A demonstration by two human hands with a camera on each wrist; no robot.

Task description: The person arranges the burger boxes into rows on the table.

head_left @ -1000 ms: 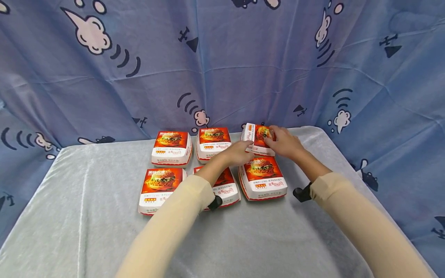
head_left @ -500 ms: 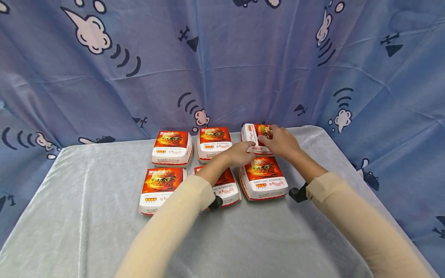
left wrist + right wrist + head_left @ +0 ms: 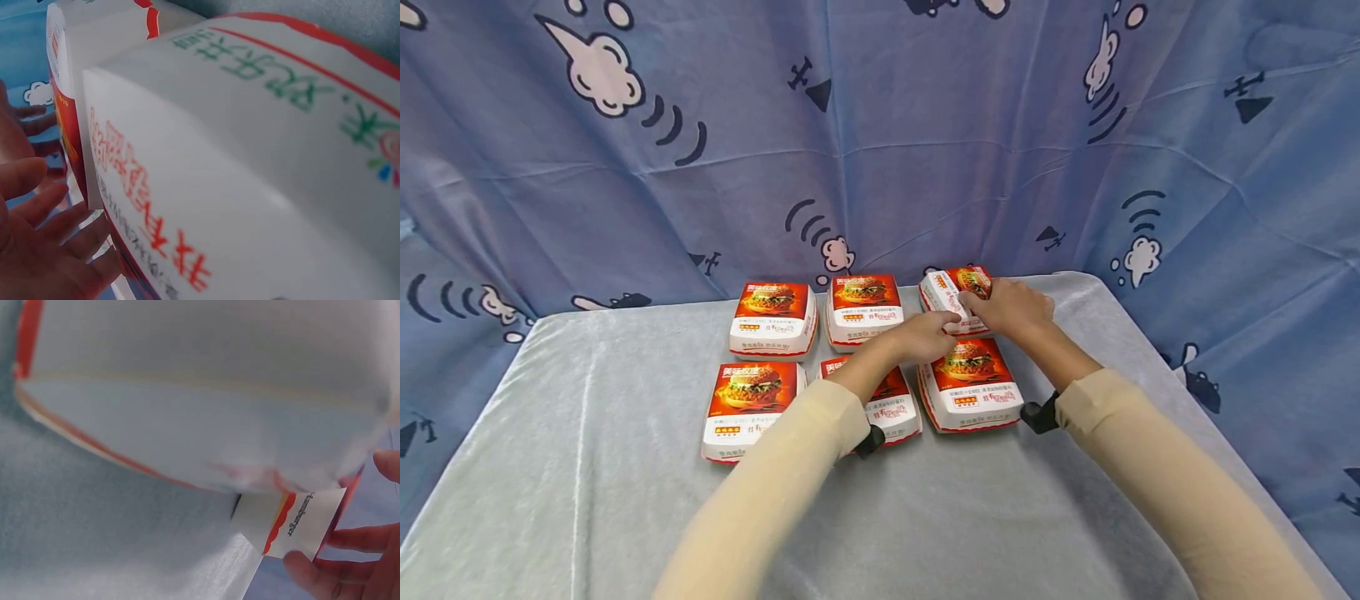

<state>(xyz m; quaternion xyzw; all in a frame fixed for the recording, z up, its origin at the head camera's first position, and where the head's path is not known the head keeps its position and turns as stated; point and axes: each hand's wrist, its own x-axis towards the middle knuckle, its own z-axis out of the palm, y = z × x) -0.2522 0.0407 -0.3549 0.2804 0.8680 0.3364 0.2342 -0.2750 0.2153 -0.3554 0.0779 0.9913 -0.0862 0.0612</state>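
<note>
The back right burger box, white with a red burger picture, sits turned askew to the others. My right hand grips its right side, with the thumb over the top. In the right wrist view the fingertips lie along the white side of that box. My left hand reaches to the near side of the same box, index finger extended at its edge. Its fingers look loosely straight in the left wrist view. Just in front stands the front right burger box.
Two more boxes stand in the back row, the left one and the middle one. In front are another box and one partly under the left arm. A grey cloth covers the table; a blue patterned curtain hangs behind.
The back right box has turned a little under the right hand. The right hand has shifted slightly, its wrist bending, while the left hand stays close to the box's near side.
</note>
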